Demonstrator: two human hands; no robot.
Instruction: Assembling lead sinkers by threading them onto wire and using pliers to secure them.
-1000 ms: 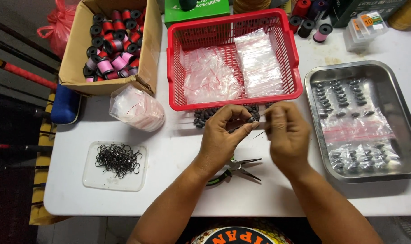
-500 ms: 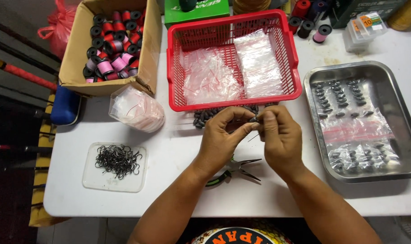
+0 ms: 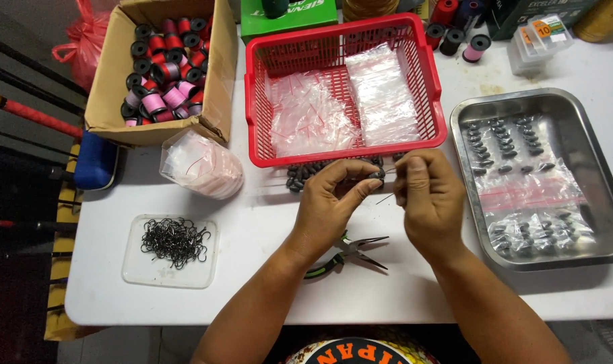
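— What sits at the far left of the white surface point(image 3: 266, 290)?

— A cardboard box point(image 3: 111, 94) of thread spools, black, red and pink, at the back. Just in front of it lies a bundle of clear bags point(image 3: 200, 164), and nearer the front edge a clear flat lid point(image 3: 135, 273) carries a heap of dark hooks point(image 3: 174, 240).

— And in the middle?

— A red basket point(image 3: 428, 87) holding clear plastic bags. A row of dark sinkers point(image 3: 306, 174) lies just in front of its wall. The left hand point(image 3: 330, 205) is there, its fingers point(image 3: 360, 189) pinched closed on one small dark sinker point(image 3: 376, 176). Pliers with green handles point(image 3: 343, 253) lie on the surface under that wrist.

— The other hand?

— The right hand point(image 3: 431, 199) is just beside the left, nearly touching, fingers closed on a thin wire point(image 3: 386, 198) that points toward the sinker.

— Further right?

— A steel tray point(image 3: 593, 168) with loose sinkers and filled bags.
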